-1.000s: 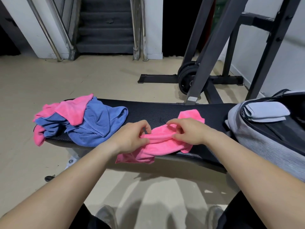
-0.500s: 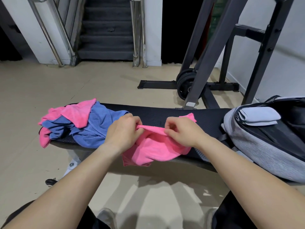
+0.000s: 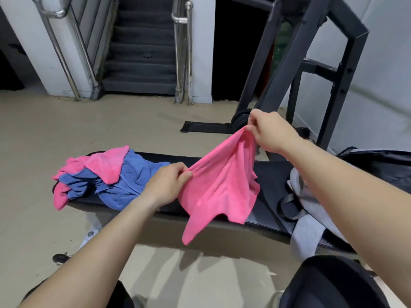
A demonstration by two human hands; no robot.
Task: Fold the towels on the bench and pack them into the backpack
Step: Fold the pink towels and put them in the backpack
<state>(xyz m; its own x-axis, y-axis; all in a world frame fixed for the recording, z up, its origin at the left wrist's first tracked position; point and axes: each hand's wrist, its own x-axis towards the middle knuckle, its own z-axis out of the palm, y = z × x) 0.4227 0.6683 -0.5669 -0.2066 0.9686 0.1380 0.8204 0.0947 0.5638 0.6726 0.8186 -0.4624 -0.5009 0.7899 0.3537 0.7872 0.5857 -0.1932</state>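
Mostly hidden behind the right forearm and cut off at the frame's edge: one grey fabric backpack (image 3: 309, 236), lying on one long black padded bench (image 3: 269, 174). Held up between two hands, hanging in front of the bench: one crumpled pink microfibre towel (image 3: 220, 185), upper edge pinched by left hand (image 3: 166, 183) low and right hand (image 3: 270, 132) higher. Out past the left hand: heap of pink and blue towels (image 3: 135, 172), too tangled to count.
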